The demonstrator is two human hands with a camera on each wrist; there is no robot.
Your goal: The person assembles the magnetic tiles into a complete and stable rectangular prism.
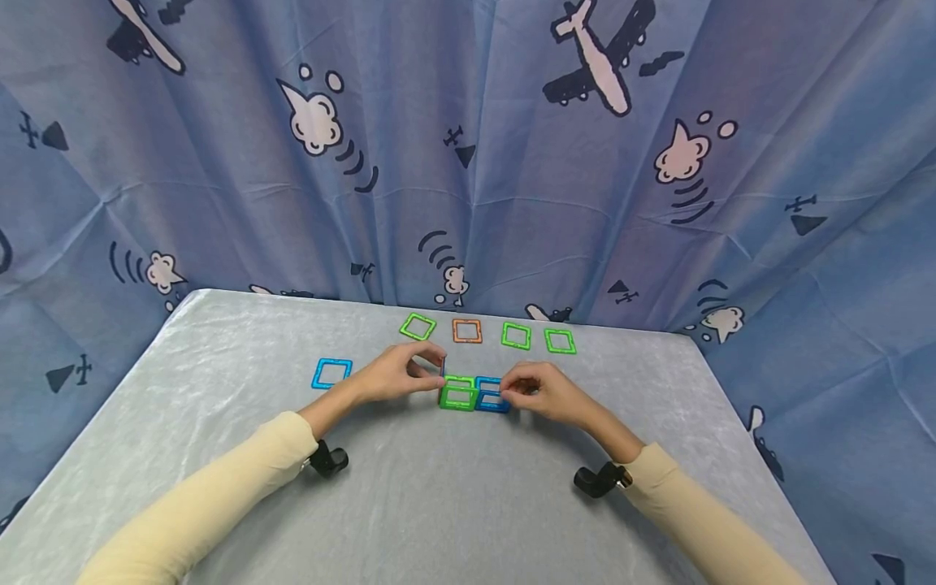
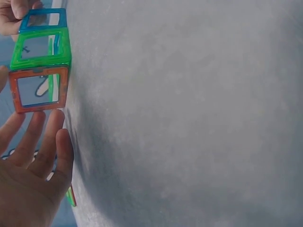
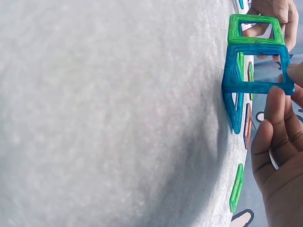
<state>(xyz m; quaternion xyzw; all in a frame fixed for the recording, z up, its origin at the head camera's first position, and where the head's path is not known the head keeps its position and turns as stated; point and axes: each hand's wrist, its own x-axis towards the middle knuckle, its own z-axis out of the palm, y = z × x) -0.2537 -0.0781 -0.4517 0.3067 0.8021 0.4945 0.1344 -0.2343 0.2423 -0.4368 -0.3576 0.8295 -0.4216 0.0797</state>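
Square see-through magnetic tiles stand joined in a small row on the table, between the two hands. The green front tile (image 1: 459,398) is in the middle, with an upright orange tile (image 2: 61,90) closing the left end and a blue tile (image 3: 258,88) at the right. My left hand (image 1: 398,372) holds the orange tile by its edges, thumb near the top and fingertips along the rear edge. My right hand (image 1: 544,392) pinches the blue tile at its upper outer corner. Another blue tile (image 3: 232,113) slants behind it, joined at an edge.
Along the back of the table (image 1: 409,504) lie a tilted green tile (image 1: 406,331), an orange tile (image 1: 467,340) and two more green tiles. A loose blue tile (image 1: 318,374) lies left of my left hand. A patterned blue curtain (image 1: 512,244) hangs behind.
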